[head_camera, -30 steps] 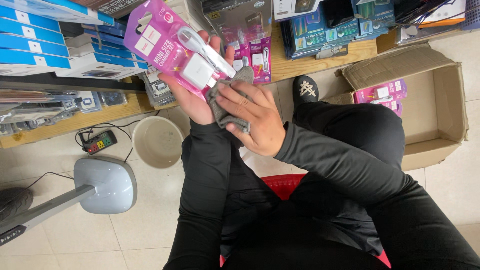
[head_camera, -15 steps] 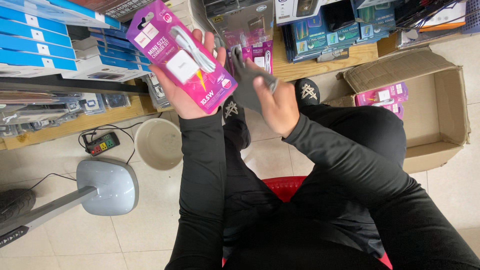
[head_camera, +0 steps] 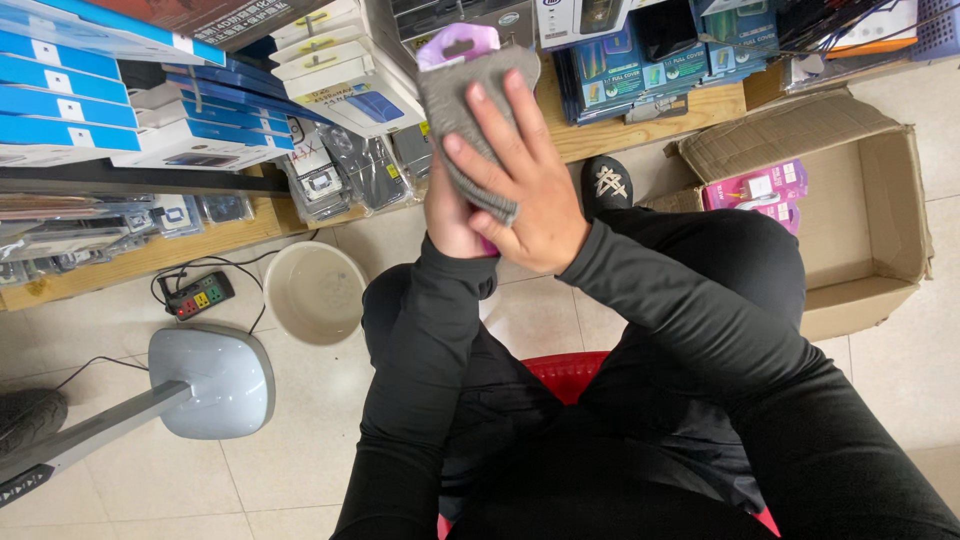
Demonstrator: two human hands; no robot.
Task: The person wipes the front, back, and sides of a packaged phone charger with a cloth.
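Package (head_camera: 457, 45) in left hand (head_camera: 450, 215) grip, right hand (head_camera: 520, 180) pressing grey cloth (head_camera: 455, 110) over it

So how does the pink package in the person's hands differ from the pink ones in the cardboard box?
The held pink package is upright between both hands and mostly hidden by a grey cloth that the right hand presses on it; the left hand grips it from behind. The boxed pink packages lie loose and uncovered in the cardboard box. Both share the pink colour.

Blue and white boxes (head_camera: 70, 90) are stacked on the shelf at left; a pink package (head_camera: 755, 188) lies in the open cardboard box (head_camera: 890, 190); a pink-topped package (head_camera: 457, 43) is raised in front.
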